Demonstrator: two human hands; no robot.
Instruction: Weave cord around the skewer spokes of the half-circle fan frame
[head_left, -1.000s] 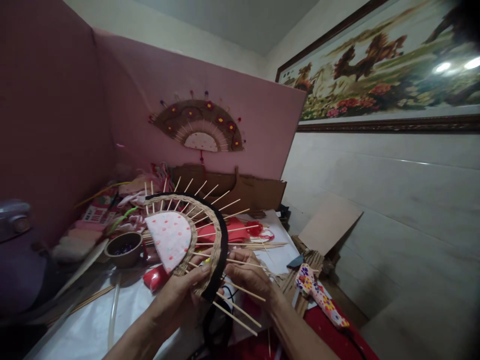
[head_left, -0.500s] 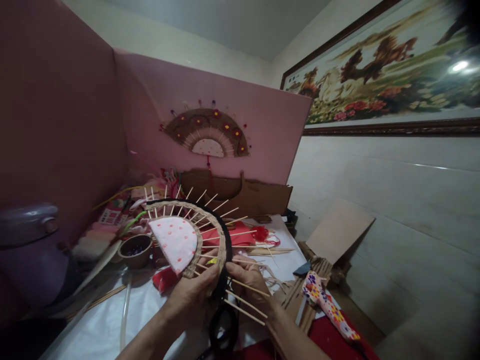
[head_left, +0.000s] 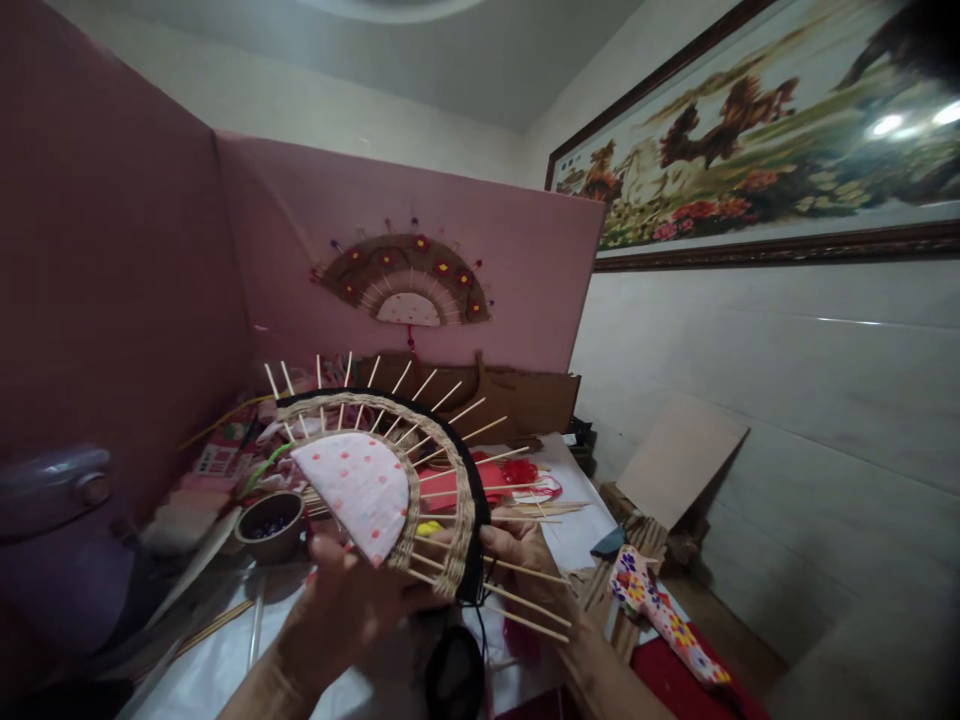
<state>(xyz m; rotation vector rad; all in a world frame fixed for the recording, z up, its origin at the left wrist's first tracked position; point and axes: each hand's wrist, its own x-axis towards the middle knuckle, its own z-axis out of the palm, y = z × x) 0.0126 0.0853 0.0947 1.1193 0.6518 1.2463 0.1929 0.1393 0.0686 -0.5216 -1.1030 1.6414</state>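
Note:
I hold a half-made fan (head_left: 390,470) up in front of me: a pink dotted half-disc, a woven straw band, wooden skewers fanning outward and a black strip along the outer arc. My left hand (head_left: 345,605) grips its lower edge from below, fingers closed under the half-disc. My right hand (head_left: 525,560) is closed on the black strip and skewers at the fan's right end. A black strip (head_left: 454,675) hangs down between my wrists.
A finished brown fan (head_left: 405,280) hangs on the pink board (head_left: 525,250). On the white-covered table lie a bowl of beads (head_left: 271,520), red material (head_left: 457,480), loose skewers and a flower-patterned glue gun (head_left: 660,615). A cardboard sheet (head_left: 679,450) leans at the wall.
The fan has been lifted and tilted a little, its right end swinging rightward. My right hand slid along the outer arc with the black strip. The view shifted slightly.

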